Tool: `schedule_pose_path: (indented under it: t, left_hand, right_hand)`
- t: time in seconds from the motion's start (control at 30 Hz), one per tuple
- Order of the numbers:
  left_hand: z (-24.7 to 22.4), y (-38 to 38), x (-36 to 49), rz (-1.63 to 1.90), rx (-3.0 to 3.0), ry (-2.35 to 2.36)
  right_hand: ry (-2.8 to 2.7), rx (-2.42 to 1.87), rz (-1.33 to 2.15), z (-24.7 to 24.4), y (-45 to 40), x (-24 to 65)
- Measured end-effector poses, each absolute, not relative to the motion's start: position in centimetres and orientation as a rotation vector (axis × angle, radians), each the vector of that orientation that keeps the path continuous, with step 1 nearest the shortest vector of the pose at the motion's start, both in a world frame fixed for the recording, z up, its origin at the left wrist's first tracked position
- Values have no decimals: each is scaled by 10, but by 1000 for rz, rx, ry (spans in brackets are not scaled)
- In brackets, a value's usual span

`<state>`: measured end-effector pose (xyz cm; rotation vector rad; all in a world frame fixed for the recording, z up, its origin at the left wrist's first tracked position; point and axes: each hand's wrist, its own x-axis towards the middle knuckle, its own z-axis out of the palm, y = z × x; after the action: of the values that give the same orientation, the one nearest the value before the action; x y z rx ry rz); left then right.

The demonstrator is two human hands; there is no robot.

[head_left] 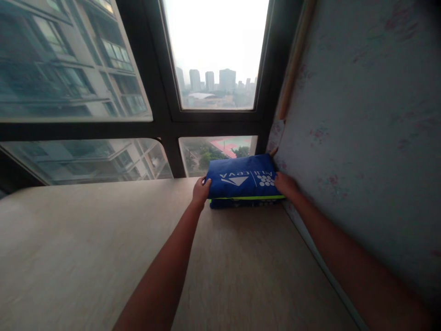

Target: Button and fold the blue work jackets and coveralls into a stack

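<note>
A folded blue cloth item (234,181) with white lettering and a bright green edge lies at the far right of the pale ledge (103,248), close to the window and wall. Beneath it is another dark blue folded layer (241,203) with pale marks. My left hand (200,189) grips the left end of the upper item, thumb on top. At its right end, my right hand (285,184) is closed on the edge near the wall. Some fingers of both hands are hidden by the cloth.
Dark window frames (220,123) stand behind the ledge, with buildings and trees visible through the glass. On the right rises a wall with flowered paper (358,138), and a narrow wooden strip (294,69) runs up beside the window.
</note>
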<state>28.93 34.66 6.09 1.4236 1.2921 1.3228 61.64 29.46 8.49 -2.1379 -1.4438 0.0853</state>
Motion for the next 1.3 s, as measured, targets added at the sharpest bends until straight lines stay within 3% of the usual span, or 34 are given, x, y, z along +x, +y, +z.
schedule_pose_path:
  t: [0.17, 0.27, 0.33, 0.47, 0.7, 1.3]
  left_hand:
    - [56, 306, 272, 1236, 1431, 1352]
    - [36, 258, 257, 1155, 1436, 1380]
    - [20, 218, 251, 1100, 1448, 1404]
    - [-12, 126, 255, 964, 1607, 1371]
    - [-49, 5, 254, 929, 1533, 1483]
    - [-45, -18, 246, 959, 1625, 1504]
  right_hand:
    - [-1396, -2045, -96, 79, 262, 607]
    - [-1294, -1807, -205, 52, 213, 580]
    - [-1193, -1695, -20, 22, 171, 548]
    - [-995, -1548, 709, -32, 86, 455]
    - [-1258, -1432, 686, -53, 6, 344]
    - [-1420, -1387, 704, -52, -26, 353]
